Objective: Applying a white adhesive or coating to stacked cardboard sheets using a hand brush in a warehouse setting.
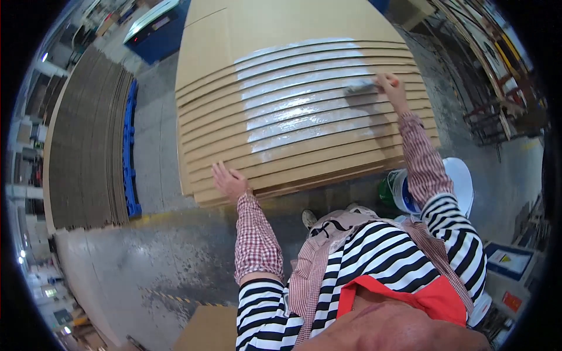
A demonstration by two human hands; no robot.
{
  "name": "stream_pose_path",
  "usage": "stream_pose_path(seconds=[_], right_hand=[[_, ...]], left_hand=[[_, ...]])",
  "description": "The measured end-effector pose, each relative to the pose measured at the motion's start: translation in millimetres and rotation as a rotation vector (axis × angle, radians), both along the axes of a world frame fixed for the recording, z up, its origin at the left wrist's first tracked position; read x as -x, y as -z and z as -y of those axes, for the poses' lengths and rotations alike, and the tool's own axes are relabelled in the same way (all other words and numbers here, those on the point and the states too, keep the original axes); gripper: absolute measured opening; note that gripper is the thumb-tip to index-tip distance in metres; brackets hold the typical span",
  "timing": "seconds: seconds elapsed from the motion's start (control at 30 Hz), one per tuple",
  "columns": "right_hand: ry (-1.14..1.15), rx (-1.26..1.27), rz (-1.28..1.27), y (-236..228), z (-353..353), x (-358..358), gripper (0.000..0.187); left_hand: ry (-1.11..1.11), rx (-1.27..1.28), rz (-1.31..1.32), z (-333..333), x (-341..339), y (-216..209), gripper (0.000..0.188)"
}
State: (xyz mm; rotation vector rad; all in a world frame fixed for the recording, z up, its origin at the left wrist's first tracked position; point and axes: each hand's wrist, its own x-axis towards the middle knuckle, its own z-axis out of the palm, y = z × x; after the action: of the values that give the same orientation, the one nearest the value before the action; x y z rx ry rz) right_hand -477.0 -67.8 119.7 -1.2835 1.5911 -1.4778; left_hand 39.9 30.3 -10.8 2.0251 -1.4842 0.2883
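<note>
A stack of brown cardboard sheets (pixel 205 126) lies before me, its upper sheets fanned into overlapping strips. Wet, whitish glue-like coating (pixel 293 108) shines across the middle of the strips. My right hand (pixel 391 90) is closed round the handle of a flat brush (pixel 359 89), over the right side of the coated patch. Whether the bristles touch the cardboard is hard to tell. My left hand (pixel 230 182) rests on the near left edge of the fanned sheets, fingers stretched out and holding nothing.
Below the stack's near right corner stand a white bucket (pixel 459 178) and a green-and-white container (pixel 393 190). On the left, a tall cardboard stack (pixel 88 146) sits on a blue pallet (pixel 129 158). A blue machine or bin (pixel 153 35) is at the far left, metal racking (pixel 489 88) at right.
</note>
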Motion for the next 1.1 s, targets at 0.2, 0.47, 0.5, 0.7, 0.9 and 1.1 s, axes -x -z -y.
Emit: stream_pose_path(seconds=[0.2, 0.47, 0.5, 0.7, 0.9, 1.1], right_hand=[[-0.098, -0.329, -0.256, -51.6, -28.5, -17.4, 0.039], [-0.357, 0.202, -0.015, -66.0, 88.4, -188.5, 0.04], [-0.368, 0.165, -0.059, -64.3, 100.7, -209.2, 0.04], [-0.245, 0.414, -0.388, -46.5, 109.2, -296.2, 0.04], [-0.449, -0.048, -0.449, -54.2, 92.7, -292.4, 0.043], [-0.219, 0.39, -0.485, -44.7, 126.9, -308.2, 0.037]], left_hand=[[-0.036, -0.026, -0.031, -2.1, 2.4, -6.8, 0.046], [-0.047, -0.002, -0.045, -2.8, 3.4, -12.4, 0.044], [-0.048, -0.032, -0.05, -3.1, 3.4, -12.7, 0.044], [-0.055, -0.04, -0.073, -2.5, 1.4, -11.4, 0.044], [-0.051, -0.002, -0.074, -2.4, -0.5, -8.3, 0.044], [-0.056, -0.116, 0.0, -6.4, 0.3, -14.4, 0.049]])
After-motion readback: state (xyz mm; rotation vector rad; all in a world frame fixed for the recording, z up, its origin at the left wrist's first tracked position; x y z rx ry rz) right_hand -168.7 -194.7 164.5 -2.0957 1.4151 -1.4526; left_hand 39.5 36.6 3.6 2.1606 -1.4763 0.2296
